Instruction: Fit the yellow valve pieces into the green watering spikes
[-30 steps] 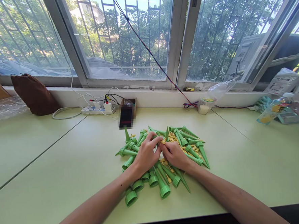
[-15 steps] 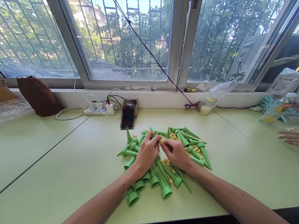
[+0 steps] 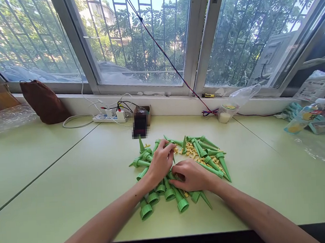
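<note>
My left hand (image 3: 161,161) is closed in a pinch above the middle of the pile, with a small yellow plastic piece (image 3: 175,150) at its fingertips. Closer to me, my right hand (image 3: 193,175) reaches down with curled fingers among the green plastic spikes (image 3: 181,203). Its fingertips touch or almost touch one spike; what they grip, if anything, is hidden. Several hollow, cone-shaped green spikes with ribbed, open caps lie around both hands. One green spike (image 3: 184,146) stands point up behind my right hand. Loose small yellow pieces (image 3: 191,150) are heaped beside it.
Along the window sill lie a power strip (image 3: 110,119) with cables, a small box (image 3: 147,115), and a plastic bag with a cup (image 3: 226,114). A brown pouch (image 3: 44,103) stands at left. Plastic packaging and a bottle (image 3: 305,116) lie at right on the pale green table (image 3: 73,185).
My right hand has left the yellow piece and moved down toward me onto the green spikes. My left hand stays almost in place. Another person's hand at the right edge has gone from view.
</note>
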`<state>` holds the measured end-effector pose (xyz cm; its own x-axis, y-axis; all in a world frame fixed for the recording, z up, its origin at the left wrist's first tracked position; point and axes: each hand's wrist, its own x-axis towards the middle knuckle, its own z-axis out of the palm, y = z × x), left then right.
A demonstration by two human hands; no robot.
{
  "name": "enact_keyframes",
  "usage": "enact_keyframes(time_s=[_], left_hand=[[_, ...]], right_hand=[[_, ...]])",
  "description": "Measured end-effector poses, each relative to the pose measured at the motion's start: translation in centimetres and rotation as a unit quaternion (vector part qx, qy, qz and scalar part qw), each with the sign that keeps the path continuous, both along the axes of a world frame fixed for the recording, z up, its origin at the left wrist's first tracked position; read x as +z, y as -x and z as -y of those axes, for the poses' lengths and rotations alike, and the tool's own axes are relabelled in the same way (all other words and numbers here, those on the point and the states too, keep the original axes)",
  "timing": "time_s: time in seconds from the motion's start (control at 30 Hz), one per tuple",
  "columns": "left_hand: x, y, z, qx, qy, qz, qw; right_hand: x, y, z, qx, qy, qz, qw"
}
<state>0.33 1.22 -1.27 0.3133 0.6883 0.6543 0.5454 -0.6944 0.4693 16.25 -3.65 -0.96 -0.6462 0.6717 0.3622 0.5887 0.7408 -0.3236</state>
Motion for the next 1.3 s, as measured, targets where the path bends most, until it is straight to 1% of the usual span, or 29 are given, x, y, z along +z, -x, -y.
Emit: enact_keyframes(time_s=[0.23, 0.43, 0.7, 0.8, 0.93, 1.03, 1.1, 1.3], left_hand=[[0.1, 0.0, -0.1, 0.000, 0.004, 0.002, 1.000], [0.1, 0.0, -0.1, 0.000, 0.009, 0.005, 1.000], [0.0, -0.1, -0.1, 0.002, -0.002, 0.006, 1.000], [-0.1, -0.1, -0.2, -0.001, -0.012, 0.008, 1.000], [-0.1, -0.1, -0.2, -0.004, -0.015, 0.005, 1.000], [0.0, 0.0, -0.1, -0.007, -0.014, 0.002, 1.000], [0.0, 0.0, 0.0, -0.008, -0.013, 0.000, 1.000], [-0.2, 0.0, -0.1, -0.006, -0.019, 0.001, 1.000]], right_hand=[[0.6, -0.1, 0.0, 0.002, 0.009, 0.027, 1.000], [0.3, -0.1, -0.2, -0.031, -0.020, 0.041, 0.998], [0.2, -0.2, -0.5, -0.055, -0.015, 0.020, 0.998], [-0.1, -0.3, -0.7, -0.083, -0.021, -0.005, 0.996], [-0.5, -0.4, -1.2, -0.140, -0.029, -0.049, 0.989], [-0.6, -0.7, -1.6, -0.192, -0.028, -0.056, 0.979], [-0.6, -0.8, -1.7, -0.213, -0.025, -0.056, 0.975], [-0.9, -1.0, -1.8, -0.211, 0.009, -0.044, 0.977]])
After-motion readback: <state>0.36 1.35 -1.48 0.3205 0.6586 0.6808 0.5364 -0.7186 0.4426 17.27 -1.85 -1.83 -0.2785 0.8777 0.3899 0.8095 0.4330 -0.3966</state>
